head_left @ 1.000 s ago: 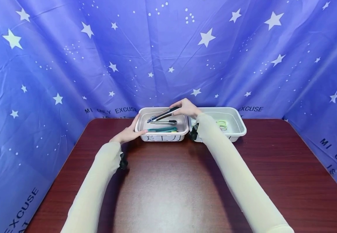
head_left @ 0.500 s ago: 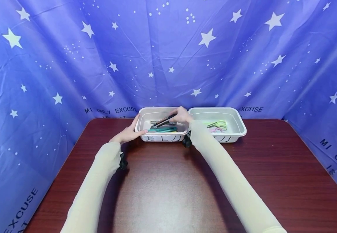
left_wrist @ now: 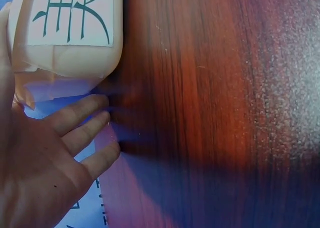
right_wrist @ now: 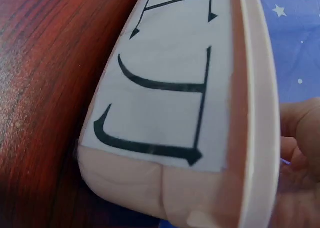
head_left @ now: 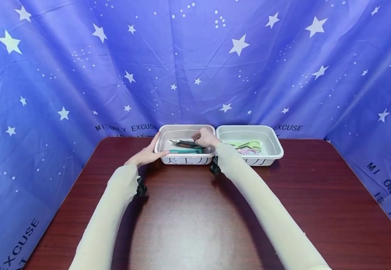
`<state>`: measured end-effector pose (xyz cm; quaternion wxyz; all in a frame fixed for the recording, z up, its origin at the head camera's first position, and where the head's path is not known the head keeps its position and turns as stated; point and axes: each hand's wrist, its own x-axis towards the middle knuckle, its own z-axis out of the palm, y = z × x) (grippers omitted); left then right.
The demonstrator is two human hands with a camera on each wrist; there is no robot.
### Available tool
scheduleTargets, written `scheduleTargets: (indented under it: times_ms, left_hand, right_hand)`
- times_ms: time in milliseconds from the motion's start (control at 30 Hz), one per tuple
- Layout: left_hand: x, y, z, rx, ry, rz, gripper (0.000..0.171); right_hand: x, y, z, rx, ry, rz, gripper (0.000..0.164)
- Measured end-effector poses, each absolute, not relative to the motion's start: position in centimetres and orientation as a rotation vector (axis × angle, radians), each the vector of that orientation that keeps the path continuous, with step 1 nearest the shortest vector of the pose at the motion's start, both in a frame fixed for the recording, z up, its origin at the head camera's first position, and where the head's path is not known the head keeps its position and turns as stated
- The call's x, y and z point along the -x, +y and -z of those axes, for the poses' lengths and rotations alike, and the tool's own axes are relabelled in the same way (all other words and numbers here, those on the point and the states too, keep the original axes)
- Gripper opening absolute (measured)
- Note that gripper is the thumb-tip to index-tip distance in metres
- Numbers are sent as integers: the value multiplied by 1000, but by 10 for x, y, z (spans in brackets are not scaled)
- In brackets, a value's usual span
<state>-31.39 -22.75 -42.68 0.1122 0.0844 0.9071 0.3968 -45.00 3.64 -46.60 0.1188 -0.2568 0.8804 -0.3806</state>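
Note:
My left hand (head_left: 145,155) is at the left end of the left white plastic box (head_left: 186,160), thumb on the front rim, fingers along the side. In the left wrist view, several fingers (left_wrist: 82,130) are extended beside the box's corner. My right hand (head_left: 205,137) reaches down inside this box and holds the rear end of a dark utility knife (head_left: 186,143) low over the contents. A teal utility knife (head_left: 185,151) lies along the front wall. The right wrist view shows the labelled box wall (right_wrist: 150,107), which hides most of the right hand (right_wrist: 300,138).
A second white box (head_left: 276,152) stands to the right, holding yellow-green scissors (head_left: 249,144) and pink-handled scissors (head_left: 248,151). Both boxes are at the far edge of the dark red wooden table (head_left: 188,210). A blue star-patterned curtain (head_left: 195,67) hangs close behind.
My right hand has moved left and down into the left box, bringing the dark utility knife lower. The scissors in the right box have come into fuller view. My left hand stays at the box.

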Motion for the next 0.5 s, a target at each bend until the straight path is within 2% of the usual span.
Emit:
scheduleTargets:
  times_ms: [167,267,500]
  left_hand:
    - [315,-228,428,-238,2665,-1171,97]
    - [314,-229,428,-233,2669,-1180,97]
    - [310,-228,422,-260,2677,-1148,95]
  right_hand:
    - [382,37,393,725,2572,1121,28]
    - [366,43,378,769,2604,1139,26]
    - [353,65,366,818,2593,1197,27]
